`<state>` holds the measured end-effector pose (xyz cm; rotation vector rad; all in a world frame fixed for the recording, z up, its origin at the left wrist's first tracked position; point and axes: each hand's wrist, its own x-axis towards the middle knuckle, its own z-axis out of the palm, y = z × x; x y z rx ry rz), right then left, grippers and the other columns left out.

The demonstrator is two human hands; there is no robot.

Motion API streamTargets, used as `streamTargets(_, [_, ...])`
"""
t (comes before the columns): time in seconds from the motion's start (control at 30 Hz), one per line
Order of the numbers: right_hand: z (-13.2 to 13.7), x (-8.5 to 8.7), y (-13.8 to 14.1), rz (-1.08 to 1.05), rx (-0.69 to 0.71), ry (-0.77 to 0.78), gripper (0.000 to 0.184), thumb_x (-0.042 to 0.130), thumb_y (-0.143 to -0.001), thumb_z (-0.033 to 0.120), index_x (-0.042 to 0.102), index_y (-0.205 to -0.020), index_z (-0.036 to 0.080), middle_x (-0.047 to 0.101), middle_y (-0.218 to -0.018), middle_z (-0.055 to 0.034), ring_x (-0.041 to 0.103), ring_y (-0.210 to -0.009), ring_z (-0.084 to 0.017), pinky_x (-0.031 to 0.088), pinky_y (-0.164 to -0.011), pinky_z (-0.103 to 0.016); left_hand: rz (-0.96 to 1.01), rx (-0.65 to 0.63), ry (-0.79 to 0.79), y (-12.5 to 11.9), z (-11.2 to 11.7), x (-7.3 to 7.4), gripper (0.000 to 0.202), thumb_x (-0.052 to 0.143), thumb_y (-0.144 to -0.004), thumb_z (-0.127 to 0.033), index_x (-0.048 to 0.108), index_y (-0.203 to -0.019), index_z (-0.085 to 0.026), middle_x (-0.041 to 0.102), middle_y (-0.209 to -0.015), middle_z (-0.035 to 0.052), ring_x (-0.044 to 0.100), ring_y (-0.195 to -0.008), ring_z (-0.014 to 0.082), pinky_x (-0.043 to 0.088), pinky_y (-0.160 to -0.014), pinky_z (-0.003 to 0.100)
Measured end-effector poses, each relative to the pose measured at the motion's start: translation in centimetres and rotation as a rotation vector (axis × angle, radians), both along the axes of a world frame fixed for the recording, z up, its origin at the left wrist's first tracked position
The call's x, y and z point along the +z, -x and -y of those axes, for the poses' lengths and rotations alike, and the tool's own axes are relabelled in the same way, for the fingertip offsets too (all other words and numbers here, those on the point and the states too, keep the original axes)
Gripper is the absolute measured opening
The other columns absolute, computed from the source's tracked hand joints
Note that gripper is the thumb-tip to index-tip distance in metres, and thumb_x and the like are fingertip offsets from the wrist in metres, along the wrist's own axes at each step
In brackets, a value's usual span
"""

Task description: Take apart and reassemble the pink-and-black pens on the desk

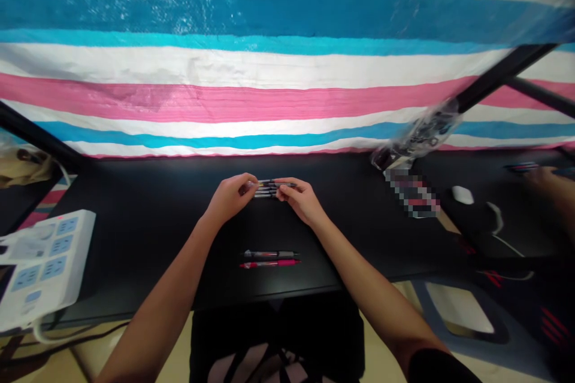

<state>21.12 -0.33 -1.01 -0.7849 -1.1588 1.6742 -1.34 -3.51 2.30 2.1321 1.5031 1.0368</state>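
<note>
Several dark pens lie side by side on the black table, in a row running left to right. My left hand is closed at their left ends, thumb and fingers curled against them. At the right ends my right hand pinches the pens with its fingertips. The fingers cover both ends of the row, so the exact count is hidden. Nearer to me lie a grey and black pen and a red-pink pen, roughly parallel to the row and touched by neither hand.
At left stands a white power strip with a plug in it. A clear plastic bag with dark printing lies at the back right. Further right are a white mouse and another person's blurred hand. A striped sheet hangs behind the table.
</note>
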Motion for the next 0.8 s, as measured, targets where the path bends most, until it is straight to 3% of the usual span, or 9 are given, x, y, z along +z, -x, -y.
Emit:
streamTargets(0.13, [-0.4, -0.6, 0.0, 0.116, -0.034, -0.059, 0.028, 0.087, -0.074, 0.034, 0.081, -0.096, 0.019, 0.072, -0.073, -0.0014, 0.062, -0.067, -0.014, 0.048, -0.066, -0.029, 0.036, -0.011, -0.030, 0.0, -0.1, -0.1, 0.009, 0.065, -0.092, -0.027, 0.070, -0.091, -0.019, 0.062, -0.069, -0.0022, 0.053, -0.059, 0.0109, 0.043, -0.061, 0.023])
streamTargets(0.27, [-0.6, -0.7, 0.0, 0.156, -0.091, -0.078, 0.027, 0.086, -0.073, 0.035, 0.079, -0.094, 0.019, 0.071, -0.074, -0.0004, 0.062, -0.066, -0.013, 0.048, -0.066, -0.029, 0.054, 0.002, 0.001, -0.1, -0.1, -0.1, 0.015, 0.067, -0.092, -0.030, 0.070, -0.101, -0.019, 0.061, -0.070, -0.0027, 0.052, -0.058, 0.0109, 0.041, -0.059, 0.023])
streamTargets(0.5, [-0.5, -0.1, -0.1, 0.217, -0.094, -0.109, 0.031, 0.086, -0.072, 0.040, 0.077, -0.094, 0.019, 0.072, -0.077, -0.0020, 0.063, -0.067, -0.015, 0.050, -0.067, -0.031, -0.013, 0.013, 0.024, -0.1, -0.2, 0.3, 0.017, 0.060, -0.097, -0.031, 0.067, -0.088, -0.019, 0.059, -0.067, -0.0021, 0.053, -0.060, 0.0124, 0.040, -0.061, 0.025])
streamTargets(0.6, [-0.6, -0.2, -0.2, 0.217, -0.113, -0.108, 0.031, 0.083, -0.075, 0.044, 0.078, -0.092, 0.019, 0.070, -0.071, -0.0017, 0.063, -0.066, -0.016, 0.050, -0.067, -0.031, -0.011, 0.003, 0.059, -0.1, -0.2, -0.1, 0.016, 0.065, -0.094, -0.034, 0.068, -0.100, -0.019, 0.058, -0.069, -0.0027, 0.054, -0.062, 0.0130, 0.041, -0.061, 0.025])
streamTargets(0.7, [-0.8, -0.2, -0.4, 0.246, -0.136, -0.126, 0.030, 0.081, -0.077, 0.045, 0.078, -0.092, 0.019, 0.070, -0.071, -0.0017, 0.063, -0.066, -0.016, 0.051, -0.068, -0.031, 0.018, -0.040, 0.122, -0.1, -0.2, -0.7, 0.029, 0.064, -0.093, -0.030, 0.061, -0.120, -0.020, 0.060, -0.076, -0.0025, 0.056, -0.062, 0.0131, 0.043, -0.062, 0.026])
streamTargets(0.8, [-0.9, -0.2, -0.6, 0.300, -0.156, -0.156, 0.030, 0.081, -0.076, 0.044, 0.078, -0.093, 0.019, 0.070, -0.071, -0.0015, 0.062, -0.065, -0.016, 0.051, -0.067, -0.031, 0.066, -0.070, 0.158, -0.1, -0.1, -0.9, 0.021, 0.055, -0.097, -0.024, 0.060, -0.117, -0.020, 0.065, -0.083, 0.0003, 0.060, -0.066, 0.0141, 0.047, -0.065, 0.027])
